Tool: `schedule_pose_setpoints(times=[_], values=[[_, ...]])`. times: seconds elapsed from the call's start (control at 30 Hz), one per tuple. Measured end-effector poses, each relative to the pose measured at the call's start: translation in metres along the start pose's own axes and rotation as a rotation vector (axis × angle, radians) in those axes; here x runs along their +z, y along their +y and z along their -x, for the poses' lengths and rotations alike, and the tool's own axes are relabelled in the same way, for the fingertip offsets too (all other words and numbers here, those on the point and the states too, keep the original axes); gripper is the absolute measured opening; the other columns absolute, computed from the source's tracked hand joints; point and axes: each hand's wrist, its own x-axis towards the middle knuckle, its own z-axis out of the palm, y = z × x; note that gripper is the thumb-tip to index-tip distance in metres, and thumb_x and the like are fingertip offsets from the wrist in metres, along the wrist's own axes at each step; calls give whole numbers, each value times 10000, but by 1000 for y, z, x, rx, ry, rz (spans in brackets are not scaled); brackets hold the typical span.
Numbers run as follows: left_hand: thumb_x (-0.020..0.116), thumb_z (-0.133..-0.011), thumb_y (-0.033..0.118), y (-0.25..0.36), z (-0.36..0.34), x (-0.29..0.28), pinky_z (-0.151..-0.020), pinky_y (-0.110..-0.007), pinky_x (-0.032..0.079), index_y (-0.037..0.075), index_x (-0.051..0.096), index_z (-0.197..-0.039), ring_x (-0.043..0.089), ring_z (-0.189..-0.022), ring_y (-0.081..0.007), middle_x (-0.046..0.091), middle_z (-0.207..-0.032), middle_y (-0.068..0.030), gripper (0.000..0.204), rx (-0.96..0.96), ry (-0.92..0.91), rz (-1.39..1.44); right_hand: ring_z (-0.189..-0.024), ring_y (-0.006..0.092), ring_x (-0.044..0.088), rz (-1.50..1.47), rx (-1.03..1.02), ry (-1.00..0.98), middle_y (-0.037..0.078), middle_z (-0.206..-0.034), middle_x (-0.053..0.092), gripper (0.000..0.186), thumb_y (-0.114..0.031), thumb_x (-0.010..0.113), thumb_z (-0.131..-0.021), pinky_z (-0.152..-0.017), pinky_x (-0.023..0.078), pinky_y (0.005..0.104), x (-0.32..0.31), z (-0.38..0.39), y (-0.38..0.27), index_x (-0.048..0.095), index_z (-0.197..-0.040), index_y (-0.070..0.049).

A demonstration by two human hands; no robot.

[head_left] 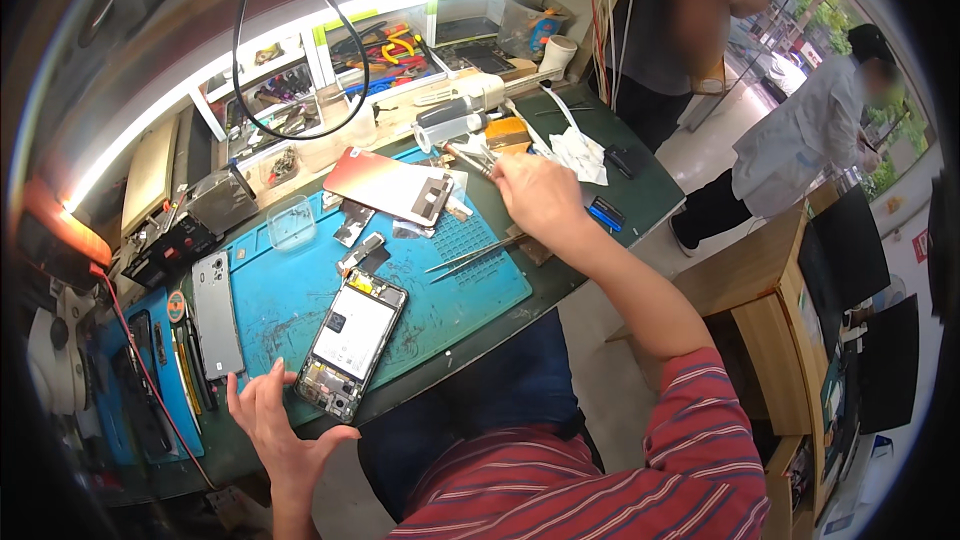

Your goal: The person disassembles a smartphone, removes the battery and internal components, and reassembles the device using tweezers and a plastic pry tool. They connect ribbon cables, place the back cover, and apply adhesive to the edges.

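Observation:
An opened smartphone [352, 342] lies on the blue work mat [275, 315], its battery and circuit board exposed. Close to its lower left corner, my left hand [278, 427] holds nothing, with thumb and fingers apart. My right hand [540, 198] reaches over the mat's far right corner, fingers closed near several small tools; what they grip is partly hidden. Metal tweezers [475, 256] rest on the mat below that hand. A red-and-white phone back panel [385, 183] lies beyond the phone, above some small loose parts [360, 254].
A clear plastic box [292, 225] and a grey phone panel [217, 315] sit toward the left. White tissue [580, 157] and a blue-black small item [606, 213] lie at the right. Tool shelves [385, 55] line the back; a black cable loop [368, 65] hangs before them. Two people stand beyond the bench.

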Motion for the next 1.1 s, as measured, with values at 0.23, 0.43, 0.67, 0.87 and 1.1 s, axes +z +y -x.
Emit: schedule_pose_setpoints(times=[0.23,0.43,0.67,0.87,1.1], values=[[695,-748,910,-1,2,5,-1293,-653,210,-34,500,-1542,610,-1160,-275,664,-1109,-92,1249,-35,0,5,-999,330,760,-20,131,111,107,-1034,785,185,-250,675,-1011,-851,609,475,-23,-4,33,798,-1027,-113],[554,-838,941,1,1,5,-1299,-656,228,-50,510,-1537,579,-1212,-314,659,-1106,-113,1213,-88,-5,23,-1029,357,759,-106,239,114,127,-1098,805,230,-218,636,-1016,-870,604,488,-42,-11,95,811,-1150,-155],[589,-834,926,0,6,6,-1302,-646,201,-39,495,-1547,613,-1170,-279,672,-1101,-95,1204,-72,21,6,-1092,316,741,-181,20,-26,121,-1150,788,269,-251,726,-971,-922,593,439,-38,46,67,779,-1177,-86],[579,-852,917,-1,3,6,-1300,-644,207,-33,513,-1526,640,-1151,-261,685,-1087,-95,1167,-57,21,10,-1083,309,685,-37,-177,192,75,-1127,746,231,-214,784,-932,-931,565,442,-32,43,27,765,-1120,-82],[509,-925,891,1,1,4,-1296,-648,237,-34,527,-1526,618,-1193,-300,678,-1127,-111,1104,-52,22,8,-1007,310,701,-362,-252,-109,84,-1012,732,154,-212,750,-977,-861,579,432,-6,21,-34,771,-1093,-113]])
